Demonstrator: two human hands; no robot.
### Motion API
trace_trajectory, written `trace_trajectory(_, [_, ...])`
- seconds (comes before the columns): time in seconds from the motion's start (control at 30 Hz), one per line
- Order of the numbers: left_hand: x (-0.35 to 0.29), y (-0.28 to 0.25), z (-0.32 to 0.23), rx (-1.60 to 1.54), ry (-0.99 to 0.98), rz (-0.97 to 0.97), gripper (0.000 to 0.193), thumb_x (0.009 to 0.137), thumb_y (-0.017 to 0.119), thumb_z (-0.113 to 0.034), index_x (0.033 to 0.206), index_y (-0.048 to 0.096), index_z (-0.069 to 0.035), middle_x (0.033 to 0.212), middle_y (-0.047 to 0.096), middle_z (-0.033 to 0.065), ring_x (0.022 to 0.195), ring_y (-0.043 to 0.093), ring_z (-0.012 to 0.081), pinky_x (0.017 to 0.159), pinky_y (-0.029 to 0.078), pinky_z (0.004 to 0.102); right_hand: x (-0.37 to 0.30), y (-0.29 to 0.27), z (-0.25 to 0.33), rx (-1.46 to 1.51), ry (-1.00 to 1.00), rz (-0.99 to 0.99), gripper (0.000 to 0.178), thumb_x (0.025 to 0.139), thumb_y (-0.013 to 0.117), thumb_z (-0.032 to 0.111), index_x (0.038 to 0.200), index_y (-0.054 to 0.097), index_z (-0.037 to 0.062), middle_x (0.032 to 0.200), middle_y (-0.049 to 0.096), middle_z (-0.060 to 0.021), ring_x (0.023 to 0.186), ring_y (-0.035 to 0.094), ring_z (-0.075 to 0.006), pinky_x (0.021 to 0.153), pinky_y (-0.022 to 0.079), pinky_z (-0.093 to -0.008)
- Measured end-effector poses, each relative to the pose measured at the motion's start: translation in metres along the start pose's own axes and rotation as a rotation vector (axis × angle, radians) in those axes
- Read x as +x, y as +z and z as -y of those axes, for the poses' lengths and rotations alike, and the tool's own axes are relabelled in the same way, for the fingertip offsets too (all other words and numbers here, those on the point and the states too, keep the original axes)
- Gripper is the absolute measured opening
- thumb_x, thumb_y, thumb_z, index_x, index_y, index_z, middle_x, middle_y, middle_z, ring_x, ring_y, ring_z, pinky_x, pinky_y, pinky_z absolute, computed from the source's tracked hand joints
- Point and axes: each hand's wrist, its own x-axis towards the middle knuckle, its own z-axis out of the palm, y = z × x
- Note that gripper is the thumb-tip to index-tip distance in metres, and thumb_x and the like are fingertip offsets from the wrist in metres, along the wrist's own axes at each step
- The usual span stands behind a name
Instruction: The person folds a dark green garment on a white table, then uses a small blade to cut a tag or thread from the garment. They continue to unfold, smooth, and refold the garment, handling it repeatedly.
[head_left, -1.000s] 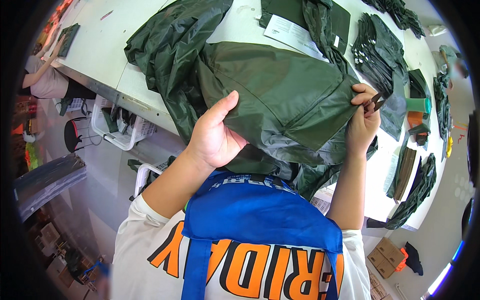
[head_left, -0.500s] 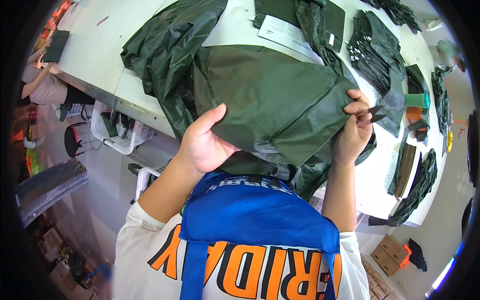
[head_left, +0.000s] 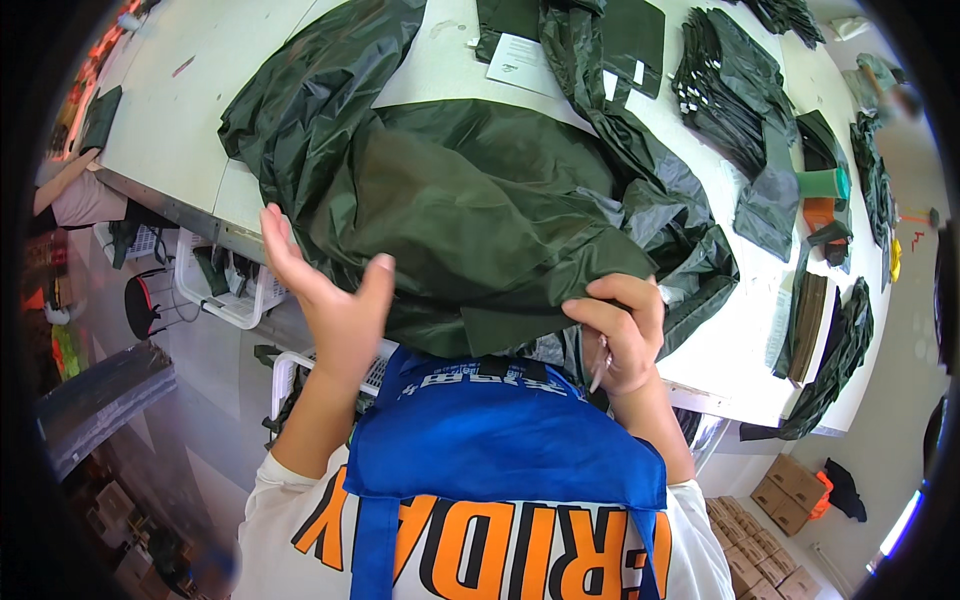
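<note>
A large, crumpled piece of dark green, glossy coated fabric (head_left: 470, 210) lies over the near edge of the table, close to my blue apron (head_left: 500, 425). My right hand (head_left: 625, 335) is closed on the fabric's near edge, to the right of its middle. Tucked in that same hand is a small pair of thread snips (head_left: 602, 365), of which only a silvery part shows. My left hand (head_left: 335, 300) is raised at the fabric's left side, fingers spread and holding nothing. I cannot tell whether it touches the cloth.
Farther right lie a stack of dark garment pieces (head_left: 715, 90) and a green cylinder (head_left: 823, 183). White paper (head_left: 520, 62) lies at the far side of the white table (head_left: 200, 110). White plastic baskets (head_left: 225, 305) stand below. A co-worker's arm (head_left: 65, 180) reaches in at far left.
My right hand has moved left and nearer to me, and the cloth's smooth panel has sunk into folds. My left hand has drawn away to the left. The snips' blades no longer stick out.
</note>
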Motion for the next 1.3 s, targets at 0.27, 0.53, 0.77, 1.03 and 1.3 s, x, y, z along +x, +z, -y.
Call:
trace_trajectory(0.27, [0.009, 0.062, -0.014, 0.242, -0.259, 0.973, 0.051, 0.074, 0.065, -0.011, 0.123, 0.051, -0.001, 0.106, 0.065, 0.016, 0.095, 0.062, 0.0327, 0.088, 0.046, 0.0378, 0.044, 0.014, -0.012, 0.768, 0.884, 0.135, 0.024, 0.084, 0.052, -0.008, 0.104, 0.062, -0.0003, 0.09, 0.058, -0.0105, 0.072, 0.058, -0.0136, 0.062, 0.046, -0.027])
trace_trajectory(0.53, [-0.033, 0.08, 0.044, 0.243, -0.077, 1.246, 0.043, 0.079, 0.065, -0.021, 0.115, 0.059, 0.002, 0.117, 0.053, 0.0187, 0.115, 0.049, 0.0326, 0.1, 0.039, 0.0408, 0.069, 0.095, -0.209, -0.345, 0.696, 0.214, 0.024, 0.086, 0.056, 0.023, 0.106, 0.07, 0.0269, 0.117, 0.053, -0.0278, 0.108, 0.052, -0.0432, 0.098, 0.04, -0.0463])
trace_trajectory(0.77, [0.029, 0.089, 0.041, -0.605, -0.708, 0.683, 0.059, 0.089, 0.062, -0.038, 0.135, 0.044, -0.006, 0.133, 0.046, 0.0131, 0.119, 0.047, 0.0275, 0.104, 0.034, 0.045, 0.063, 0.051, -0.132, 0.5, 0.74, 0.215, 0.02, 0.092, 0.05, 0.011, 0.1, 0.065, 0.0009, 0.093, 0.064, -0.0071, 0.093, 0.056, -0.0175, 0.085, 0.043, -0.029])
trace_trajectory(1.03, [0.053, 0.108, 0.035, -0.87, -0.744, 0.474, 0.055, 0.081, 0.058, 0.005, 0.133, 0.041, -0.001, 0.122, 0.054, 0.0098, 0.109, 0.053, 0.0192, 0.096, 0.042, 0.0331, -0.024, -0.034, -0.035, 0.517, 0.663, 0.524, 0.025, 0.079, 0.053, -0.007, 0.1, 0.065, 0.0, 0.105, 0.064, -0.013, 0.098, 0.06, -0.0245, 0.084, 0.048, -0.0322])
trace_trajectory(1.3, [0.026, 0.082, -0.018, -0.619, -0.102, 0.743, 0.045, 0.081, 0.057, 0.006, 0.124, 0.05, -0.005, 0.121, 0.056, 0.0046, 0.114, 0.049, 0.0134, 0.099, 0.037, 0.03, 0.017, -0.017, -0.017, 1.583, 1.23, -0.293, 0.036, 0.099, 0.041, 0.043, 0.102, 0.058, 0.0113, 0.092, 0.065, -0.0075, 0.042, 0.032, -0.0063, 0.04, 0.024, -0.0196])
